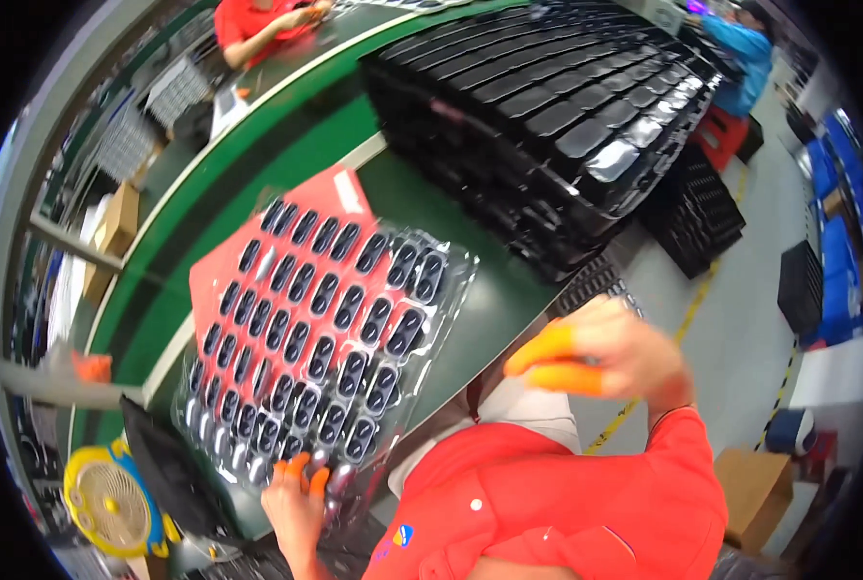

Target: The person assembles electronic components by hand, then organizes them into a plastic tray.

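A clear plastic tray [451,300] holds rows of small dark oval parts with paired round openings; shiny silver-looking pieces sit in its near left pockets. At its near edge, my left hand [294,503], with orange finger covers, reaches over the pockets. Its fingers are bent and slightly apart, touching or just above the parts. My right hand [610,353] is raised to the right of the tray, clear of the bench. Its orange-covered fingertips come close together and the other fingers curl in; whatever they may hold is too small or blurred to make out.
A red sheet [219,271] lies under the tray on the green bench [146,309]. Tall stacked black trays [509,145] stand at the far right of it. A yellow fan [112,503] is at the near left. Co-workers in red [257,29] and blue [741,48] are farther off.
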{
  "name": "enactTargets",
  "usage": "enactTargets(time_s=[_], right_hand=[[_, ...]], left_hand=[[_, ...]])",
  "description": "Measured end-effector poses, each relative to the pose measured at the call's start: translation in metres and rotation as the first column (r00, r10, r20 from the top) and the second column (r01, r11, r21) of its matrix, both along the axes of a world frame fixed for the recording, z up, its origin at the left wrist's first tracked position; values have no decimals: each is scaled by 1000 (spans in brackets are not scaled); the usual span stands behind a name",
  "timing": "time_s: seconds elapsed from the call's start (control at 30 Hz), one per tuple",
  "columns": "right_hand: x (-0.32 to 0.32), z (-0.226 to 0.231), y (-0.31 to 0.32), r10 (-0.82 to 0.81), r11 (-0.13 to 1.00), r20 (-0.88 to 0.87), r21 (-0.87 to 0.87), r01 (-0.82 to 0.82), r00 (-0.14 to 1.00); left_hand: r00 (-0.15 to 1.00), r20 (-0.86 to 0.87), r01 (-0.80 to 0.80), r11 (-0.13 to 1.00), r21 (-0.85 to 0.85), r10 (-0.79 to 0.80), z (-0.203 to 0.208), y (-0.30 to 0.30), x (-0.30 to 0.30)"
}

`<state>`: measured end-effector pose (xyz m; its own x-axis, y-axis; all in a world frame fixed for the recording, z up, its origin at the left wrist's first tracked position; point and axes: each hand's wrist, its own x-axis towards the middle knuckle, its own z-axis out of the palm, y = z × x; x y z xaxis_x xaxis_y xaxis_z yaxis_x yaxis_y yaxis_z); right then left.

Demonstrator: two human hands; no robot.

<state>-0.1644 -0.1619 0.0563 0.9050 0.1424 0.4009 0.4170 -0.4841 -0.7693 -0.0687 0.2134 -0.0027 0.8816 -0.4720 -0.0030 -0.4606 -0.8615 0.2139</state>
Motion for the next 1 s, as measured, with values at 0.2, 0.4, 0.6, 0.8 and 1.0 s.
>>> enactTargets(time_s=[0.2, 0.4, 0.6, 0.8, 1.0], right_hand=[[26, 78, -136, -630, 770, 66, -75, 633, 774], [155, 72, -260, -492, 482, 466, -557, 676, 735], [254, 59, -268, -253, 313, 484, -778, 545, 837], [233, 68, -252, -397, 352, 234, -854, 383, 887], [113, 94, -110, -391, 892, 166, -176, 417, 905]], left_hand=[[894, -449, -289, 760, -582, -3, 28, -3, 25], [759, -478, -333, 368, -868, -442, 25, -40, 62], [656, -454, -260, 383, -886, -604, 20, -77, 85], [442, -525, -336, 408, -849, -727, 49, -129, 99], [399, -424, -223, 362, -905, -813, 36, -152, 117]])
